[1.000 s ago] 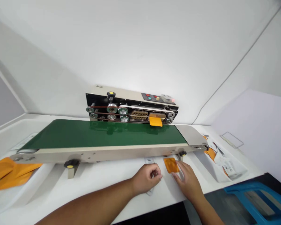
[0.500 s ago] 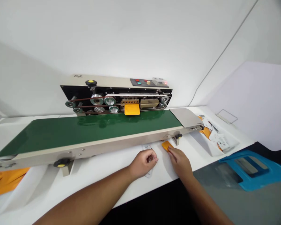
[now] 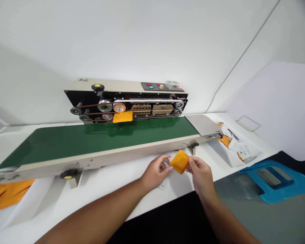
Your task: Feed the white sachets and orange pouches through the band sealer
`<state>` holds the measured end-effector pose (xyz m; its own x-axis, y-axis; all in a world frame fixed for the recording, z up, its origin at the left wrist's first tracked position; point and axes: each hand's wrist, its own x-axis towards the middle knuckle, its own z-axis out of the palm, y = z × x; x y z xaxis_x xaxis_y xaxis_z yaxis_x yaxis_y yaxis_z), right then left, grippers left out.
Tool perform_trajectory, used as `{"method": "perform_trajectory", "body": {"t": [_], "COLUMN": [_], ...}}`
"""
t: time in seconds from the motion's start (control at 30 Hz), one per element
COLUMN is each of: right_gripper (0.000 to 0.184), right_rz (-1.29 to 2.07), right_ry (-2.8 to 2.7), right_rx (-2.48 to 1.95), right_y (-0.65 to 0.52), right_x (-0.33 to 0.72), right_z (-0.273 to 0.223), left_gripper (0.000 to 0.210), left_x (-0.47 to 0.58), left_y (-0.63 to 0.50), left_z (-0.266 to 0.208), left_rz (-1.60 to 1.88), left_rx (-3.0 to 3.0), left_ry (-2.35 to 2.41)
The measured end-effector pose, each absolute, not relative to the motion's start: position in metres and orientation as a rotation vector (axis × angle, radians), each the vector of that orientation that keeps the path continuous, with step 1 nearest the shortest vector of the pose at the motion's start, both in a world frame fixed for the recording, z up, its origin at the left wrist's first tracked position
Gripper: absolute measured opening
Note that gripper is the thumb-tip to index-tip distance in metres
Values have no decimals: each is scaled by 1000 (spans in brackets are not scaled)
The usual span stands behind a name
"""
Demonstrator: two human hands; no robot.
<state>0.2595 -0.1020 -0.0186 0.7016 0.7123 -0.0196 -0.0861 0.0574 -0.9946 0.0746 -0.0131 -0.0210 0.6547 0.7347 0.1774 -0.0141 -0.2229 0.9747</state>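
Note:
My right hand point(image 3: 201, 174) pinches a small orange pouch point(image 3: 180, 162) by its right edge, in front of the conveyor. Close to the pouch's left corner is my left hand point(image 3: 155, 173), its thumb and fingers curved and apart with nothing gripped between them. Under my left hand a white printed packet point(image 3: 163, 184) lies on the white table, partly covered by the hand. Behind, a band sealing machine point(image 3: 127, 87) carries a second orange pouch point(image 3: 122, 117), which hangs over the green conveyor belt point(image 3: 91, 137) below the metal rollers.
A white bin point(image 3: 227, 159) at the right holds orange and white packets. Orange pouches point(image 3: 12, 193) lie in a container at the lower left. A blue plastic stool point(image 3: 277, 183) stands beyond the table's right side. Black knobs point(image 3: 69, 174) stick out below the conveyor.
My right hand has raised the orange pouch and brought it beside my left hand, whose fingers have opened. The pouch in the machine has travelled left along the rollers.

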Motion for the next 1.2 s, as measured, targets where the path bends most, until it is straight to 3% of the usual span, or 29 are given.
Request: {"method": "perform_trajectory", "body": {"t": [0.1, 0.17, 0.33, 0.43, 0.53, 0.7, 0.9, 1.2], "right_gripper": [38, 39, 49, 30, 17, 16, 14, 13], "right_rz": [717, 725, 491, 508, 619, 1154, 701, 740], "right_ry": [-601, -706, -1566, -2118, -2288, -1574, -876, -867], "right_rx": [-1399, -1450, -1618, -1590, -1564, -1555, -1425, -1474], "right_y": [-101, -102, -106, -108, -105, -66, 21, 73], "right_x": [253, 255, 280, 289, 297, 337, 385, 361], "right_z": [-19, -17, 15, 40, 58, 93, 124, 115], "left_gripper": [21, 20, 18, 15, 7, 11, 11, 10], "left_x": [76, 75, 73, 72, 72, 72, 71, 70], "left_y": [-12, -10, -12, -17, -21, -17, -16, -16], "left_z": [-19, -17, -15, -16, -18, -20, -19, -17], "left_rz": [687, 690, 651, 541, 552, 647, 622, 615], "left_rx": [1687, 1681, 1767, 1890, 1941, 1865, 1879, 1908], "left_ry": [609, 651, 653, 528, 482, 559, 568, 563]}}
